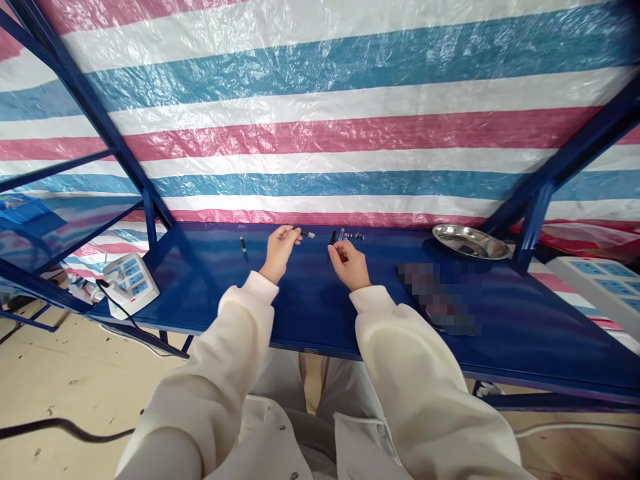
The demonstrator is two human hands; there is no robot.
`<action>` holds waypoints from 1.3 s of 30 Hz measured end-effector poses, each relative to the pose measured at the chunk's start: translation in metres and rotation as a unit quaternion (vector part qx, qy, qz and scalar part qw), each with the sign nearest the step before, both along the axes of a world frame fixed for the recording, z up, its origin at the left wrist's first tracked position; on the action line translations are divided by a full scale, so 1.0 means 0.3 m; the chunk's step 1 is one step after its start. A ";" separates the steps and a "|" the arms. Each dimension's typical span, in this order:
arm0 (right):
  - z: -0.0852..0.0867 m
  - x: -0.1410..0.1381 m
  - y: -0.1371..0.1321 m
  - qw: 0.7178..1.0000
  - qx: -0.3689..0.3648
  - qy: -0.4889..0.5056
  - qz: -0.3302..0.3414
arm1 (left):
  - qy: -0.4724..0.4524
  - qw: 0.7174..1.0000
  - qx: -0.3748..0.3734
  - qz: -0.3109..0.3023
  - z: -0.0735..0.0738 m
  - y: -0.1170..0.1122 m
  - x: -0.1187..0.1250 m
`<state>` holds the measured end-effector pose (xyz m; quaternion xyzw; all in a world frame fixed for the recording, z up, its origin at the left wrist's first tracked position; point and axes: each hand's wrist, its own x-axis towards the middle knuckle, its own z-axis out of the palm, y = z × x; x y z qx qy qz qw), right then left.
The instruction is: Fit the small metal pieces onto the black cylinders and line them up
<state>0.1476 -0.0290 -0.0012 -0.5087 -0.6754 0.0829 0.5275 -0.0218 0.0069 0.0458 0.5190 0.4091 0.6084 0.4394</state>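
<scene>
My left hand point(281, 252) is closed in a pinch round a small slim tube point(310, 235), dark at the finger end and clear at the other. It is held just above the blue table, pointing right. My right hand point(350, 263) has its fingertips pinched together close to the tabletop; anything between them is too small to make out. Just beyond it lie small black parts point(333, 236), a clear tube piece point(341, 234) and several small shiny parts point(356, 236). To the left of my left hand, a similar small black tube point(243, 245) is on the table.
A round metal dish point(470, 241) sits at the back right of the blue table point(310, 313). Nearer stands a blurred dark flat object point(440, 300). Power strips are at the left point(133, 283) and far right. Striped plastic sheeting point(320, 133) hangs behind, between blue metal posts.
</scene>
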 end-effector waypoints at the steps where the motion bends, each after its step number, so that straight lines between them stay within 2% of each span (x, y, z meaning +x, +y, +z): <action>1: -0.001 -0.002 0.000 1.000 -0.010 -0.002 0.011 | -0.029 0.999 -0.014 -0.016 -0.014 -0.009 0.028; 4: -0.004 -0.003 0.004 0.999 -0.043 -0.015 0.027 | -0.079 0.994 -0.043 -0.058 -0.061 -0.038 0.080; 8: -0.003 -0.003 0.006 0.997 -0.074 -0.037 0.007 | -0.081 0.988 -0.073 -0.105 -0.111 -0.065 0.085; 15: 0.006 -0.006 -0.003 0.996 -0.082 -0.027 0.026 | -0.013 0.985 -0.054 -0.161 -0.110 -0.089 0.065; 24: -0.006 -0.005 0.001 0.997 -0.071 -0.003 0.030 | 0.049 0.987 0.013 -0.150 -0.123 -0.086 0.071; 30: -0.002 -0.009 -0.001 0.998 -0.059 -0.005 0.027 | 0.103 0.981 0.061 -0.150 -0.112 -0.098 0.061; 39: 0.003 -0.017 -0.007 0.998 -0.058 -0.024 0.024 | 0.124 0.984 0.034 -0.125 -0.123 -0.092 0.064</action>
